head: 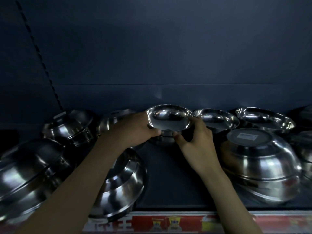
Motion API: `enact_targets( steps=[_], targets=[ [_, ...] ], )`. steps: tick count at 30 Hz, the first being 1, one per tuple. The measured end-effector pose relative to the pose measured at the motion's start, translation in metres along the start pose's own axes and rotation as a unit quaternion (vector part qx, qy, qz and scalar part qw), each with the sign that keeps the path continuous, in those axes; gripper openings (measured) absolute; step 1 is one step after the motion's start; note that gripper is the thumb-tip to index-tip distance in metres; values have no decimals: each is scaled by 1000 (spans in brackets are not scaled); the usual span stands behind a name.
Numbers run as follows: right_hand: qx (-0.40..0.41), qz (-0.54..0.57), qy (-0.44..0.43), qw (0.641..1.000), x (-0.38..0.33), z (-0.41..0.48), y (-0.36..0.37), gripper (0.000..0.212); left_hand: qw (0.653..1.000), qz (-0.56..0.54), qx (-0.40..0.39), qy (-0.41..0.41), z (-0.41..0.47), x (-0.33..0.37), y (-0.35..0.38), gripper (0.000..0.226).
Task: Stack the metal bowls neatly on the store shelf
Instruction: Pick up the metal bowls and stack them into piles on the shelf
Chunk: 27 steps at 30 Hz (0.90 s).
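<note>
A small shiny metal bowl (168, 118) stands upright at the back middle of the dark shelf (168, 179), on top of another bowl whose base (163, 141) shows beneath it. My left hand (135, 130) grips the top bowl's left side. My right hand (195, 141) holds its right rim and underside. Two more upright bowls (217, 119) (265, 119) sit to the right along the back wall.
Upside-down stacks of larger bowls stand left (25, 173), back left (70, 129), under my left forearm (125, 183) and right (260, 166). A red price strip (168, 222) runs along the shelf's front edge. A slotted upright (38, 53) rises at left.
</note>
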State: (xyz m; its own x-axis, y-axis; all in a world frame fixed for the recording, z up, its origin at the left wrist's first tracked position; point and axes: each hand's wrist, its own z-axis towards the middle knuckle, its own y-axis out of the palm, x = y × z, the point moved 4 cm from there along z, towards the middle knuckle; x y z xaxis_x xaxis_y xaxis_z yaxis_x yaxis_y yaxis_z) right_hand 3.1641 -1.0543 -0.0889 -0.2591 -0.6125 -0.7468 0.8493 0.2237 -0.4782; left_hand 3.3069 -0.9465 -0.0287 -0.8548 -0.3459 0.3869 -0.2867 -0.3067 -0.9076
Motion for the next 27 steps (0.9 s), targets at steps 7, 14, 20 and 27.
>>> enact_targets(
  steps=[7, 14, 20, 27],
  targets=[
    [6, 20, 5, 1000, -2, 3, 5, 61, 1000, 0, -5, -9, 5, 0, 3, 40],
    [9, 28, 14, 999, -6, 0, 1, 61, 1000, -2, 12, -22, 0, 6, -3, 35],
    [-19, 5, -14, 1000, -31, -28, -13, 52, 993, 3, 106, -52, -54, -3, -28, 49],
    [-151, 66, -6, 986, -58, -73, 5, 32, 958, -134, 228, -110, -154, -38, -31, 37]
  ],
)
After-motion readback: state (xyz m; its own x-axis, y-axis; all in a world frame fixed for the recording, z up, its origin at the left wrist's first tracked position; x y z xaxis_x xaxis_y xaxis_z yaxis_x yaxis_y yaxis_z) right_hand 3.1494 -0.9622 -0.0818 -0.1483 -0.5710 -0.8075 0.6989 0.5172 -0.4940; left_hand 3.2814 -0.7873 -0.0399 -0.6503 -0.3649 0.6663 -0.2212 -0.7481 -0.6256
